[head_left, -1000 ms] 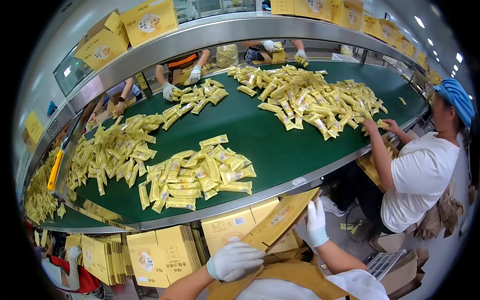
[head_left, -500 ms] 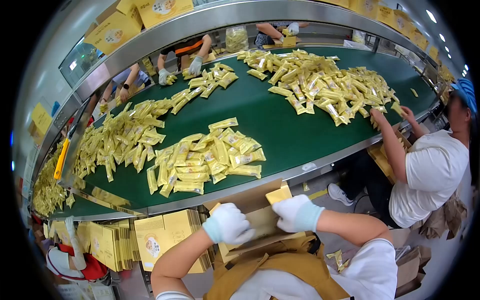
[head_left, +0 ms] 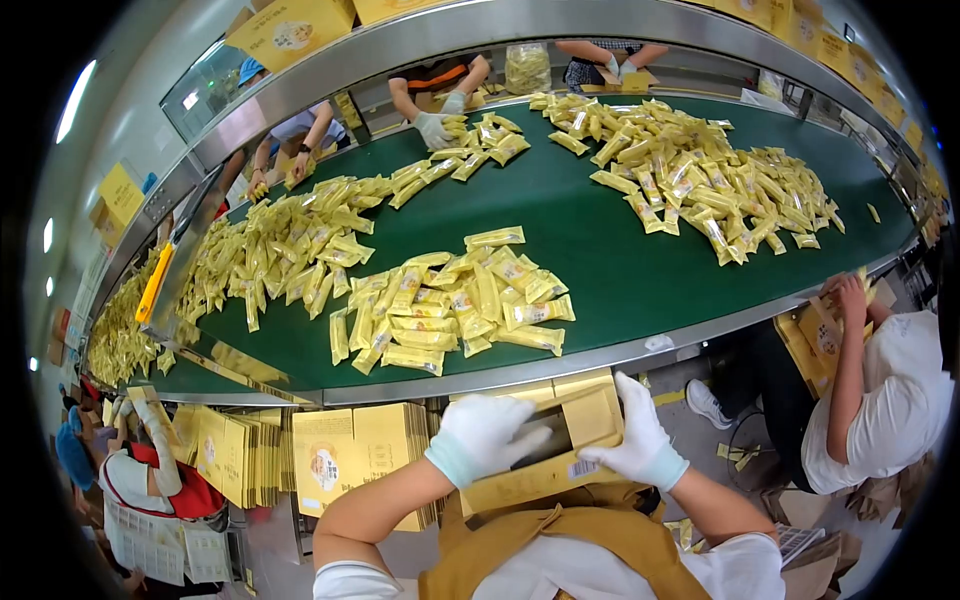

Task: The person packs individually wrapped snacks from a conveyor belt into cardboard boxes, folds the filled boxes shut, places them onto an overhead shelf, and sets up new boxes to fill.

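A yellow cardboard box (head_left: 530,487) with its top flaps raised sits in front of my apron, its inside dark and partly hidden. My right hand (head_left: 642,440), in a white glove, holds the box's right end, thumb on the front panel near a barcode and fingers along the side flap. Over the left part of the opening is my left hand (head_left: 485,437), also gloved, its fingers stretched apart and slightly blurred. Just beyond the box, a pile of yellow wrapped snack packs (head_left: 455,310) lies on the green conveyor belt (head_left: 600,280).
Folded yellow cartons (head_left: 355,455) stand stacked at my left. A metal rail (head_left: 640,345) edges the belt. Larger heaps of packs (head_left: 700,180) lie farther off. One co-worker (head_left: 870,400) sits at right; others work across the belt and at lower left.
My left hand has loosened and spread its fingers over the opening. My right hand has moved from a flap to the box's right end. The view has shifted; the right co-worker's hands have left the belt.
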`<state>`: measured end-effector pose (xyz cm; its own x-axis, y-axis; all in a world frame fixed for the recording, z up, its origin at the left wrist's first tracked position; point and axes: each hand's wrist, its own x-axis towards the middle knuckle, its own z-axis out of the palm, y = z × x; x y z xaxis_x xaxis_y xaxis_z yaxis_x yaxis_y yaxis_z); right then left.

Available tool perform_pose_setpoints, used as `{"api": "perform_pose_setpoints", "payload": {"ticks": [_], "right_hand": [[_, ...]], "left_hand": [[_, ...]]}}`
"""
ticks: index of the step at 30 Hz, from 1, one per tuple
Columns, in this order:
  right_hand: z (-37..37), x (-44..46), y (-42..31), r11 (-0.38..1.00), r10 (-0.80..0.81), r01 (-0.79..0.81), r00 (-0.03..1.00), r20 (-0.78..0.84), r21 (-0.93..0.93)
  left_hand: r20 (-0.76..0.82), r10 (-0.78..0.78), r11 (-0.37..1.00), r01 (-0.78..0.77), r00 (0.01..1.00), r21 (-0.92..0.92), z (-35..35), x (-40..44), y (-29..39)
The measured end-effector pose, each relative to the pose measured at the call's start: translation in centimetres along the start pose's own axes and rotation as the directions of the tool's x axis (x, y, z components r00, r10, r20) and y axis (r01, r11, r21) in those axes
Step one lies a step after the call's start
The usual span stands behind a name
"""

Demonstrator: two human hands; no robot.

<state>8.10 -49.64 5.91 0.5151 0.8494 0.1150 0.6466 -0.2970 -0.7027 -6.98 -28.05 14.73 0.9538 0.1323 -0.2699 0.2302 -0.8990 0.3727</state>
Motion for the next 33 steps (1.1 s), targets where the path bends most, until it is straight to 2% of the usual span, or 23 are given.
{"api": "perform_pose_setpoints", "payload": {"ticks": [2, 3, 6, 7, 10, 12, 14, 15, 16, 17, 18, 19, 21, 22, 23, 24, 25, 27, 28, 30, 31, 32, 33], "right_hand": [[3.2, -0.4, 2.0, 0.977, 0.16, -0.15, 0.986, -0.055, 0.151], [4.8, -0.4, 2.8, 0.9, 0.226, -0.209, 0.974, 0.0, 0.384], [6.0, -0.4, 3.2, 0.879, 0.192, -0.183, 0.981, 0.024, 0.441], [5.4, -0.5, 3.1, 0.885, 0.158, -0.158, 0.987, 0.038, 0.439], [2.8, 0.2, 4.9, 0.587, 0.051, -0.188, 0.979, 0.196, 0.787], [2.3, 0.4, 7.8, 0.137, 0.236, -0.229, 0.953, 0.193, 0.964], [2.0, 0.2, 9.8, 0.519, 0.408, -0.204, 0.912, -0.031, 0.83], [2.4, -0.1, 10.5, 0.644, 0.411, -0.201, 0.904, -0.113, 0.738], [2.8, -0.4, 11.1, 0.806, 0.284, -0.162, 0.95, -0.132, 0.57], [3.2, -0.8, 11.6, 0.923, 0.151, -0.095, 0.981, -0.122, 0.373], [5.0, -1.6, 12.7, 0.703, 0.245, -0.12, 0.966, -0.081, 0.701], [6.8, -2.5, 13.8, 0.375, 0.337, -0.097, 0.941, -0.038, 0.922], [3.4, -1.8, 9.2, 0.548, 0.318, -0.175, 0.948, -0.01, 0.818], [1.4, -1.2, 6.9, 0.629, 0.308, -0.206, 0.952, 0.003, 0.75], [0.4, -1.2, 6.1, 0.864, 0.223, -0.145, 0.969, -0.108, 0.482], [-1.0, -1.2, 4.6, 0.975, 0.13, -0.109, 0.987, -0.099, 0.191], [-1.8, -1.4, 3.3, 0.977, 0.17, -0.164, 0.985, -0.035, 0.133], [-1.7, -1.6, 1.8, 0.979, 0.202, -0.202, 0.979, 0.016, 0.008], [-1.7, -1.0, -0.3, 0.955, 0.291, -0.287, 0.955, 0.054, -0.07], [-0.5, 0.1, -3.5, 0.929, 0.314, -0.291, 0.947, 0.07, -0.228], [0.5, 0.4, -4.8, 0.926, 0.309, -0.271, 0.944, 0.113, -0.263], [1.8, 0.7, -5.7, 0.922, 0.304, -0.249, 0.94, 0.155, -0.298], [4.1, 0.5, -5.5, 0.928, 0.252, -0.195, 0.956, 0.15, -0.318]], "left_hand": [[-0.021, 0.114, 0.992, -0.115, 0.993, -0.044, 1.8, -0.2, 0.0], [-0.098, 0.255, 0.96, -0.239, 0.962, 0.148, 3.6, -0.2, 0.1], [0.044, 0.142, 0.922, -0.148, 0.989, 0.357, 4.8, -1.3, 1.9], [0.036, 0.161, 0.934, -0.164, 0.986, 0.316, 5.3, -1.0, 1.3], [-0.007, 0.15, 0.947, -0.141, 0.989, 0.29, 4.9, -1.0, 0.7], [-0.16, 0.13, 0.984, -0.107, 0.978, 0.144, 3.2, -1.5, 0.2], [-0.376, 0.081, 0.991, -0.114, 0.923, -0.065, 2.4, -1.7, -1.0], [-0.459, 0.078, 0.972, -0.17, 0.885, -0.163, 2.2, -1.6, -1.9], [-0.49, 0.019, 0.869, -0.257, 0.871, -0.423, 2.8, -1.4, -2.3], [-0.505, -0.045, 0.689, -0.34, 0.862, -0.64, 3.7, -0.9, -2.6], [-0.503, -0.111, 0.445, -0.41, 0.857, -0.796, 5.0, -0.1, -2.9], [-0.489, -0.115, 0.299, -0.439, 0.865, -0.847, 7.6, 0.5, -3.4], [-0.246, -0.08, -0.227, -0.257, 0.966, -0.939, 11.4, 0.3, -3.3], [-0.137, -0.01, -0.467, -0.126, 0.99, -0.875, 13.1, 0.1, -3.1], [-0.12, -0.008, -0.505, -0.108, 0.993, -0.856, 14.8, 0.0, -2.8], [-0.103, -0.004, -0.541, -0.089, 0.995, -0.836, 16.4, -0.3, -2.5], [-0.082, 0.0, -0.577, -0.067, 0.997, -0.814, 18.0, -0.6, -2.3], [-0.039, -0.161, -0.498, -0.115, 0.986, -0.86, 21.6, -0.1, -3.3], [-0.025, -0.241, -0.451, -0.135, 0.97, -0.882, 23.5, 0.5, -4.4], [0.097, -0.402, -0.054, 0.083, 0.91, -0.995, 28.5, 2.2, -9.7], [-0.013, -0.496, 0.378, 0.202, 0.868, -0.903, 29.8, 2.8, -11.4], [-0.159, -0.526, 0.713, 0.331, 0.836, -0.618, 30.2, 3.1, -12.5], [-0.042, -0.489, 0.811, 0.436, 0.871, -0.39, 27.4, 2.5, -12.1]]}}
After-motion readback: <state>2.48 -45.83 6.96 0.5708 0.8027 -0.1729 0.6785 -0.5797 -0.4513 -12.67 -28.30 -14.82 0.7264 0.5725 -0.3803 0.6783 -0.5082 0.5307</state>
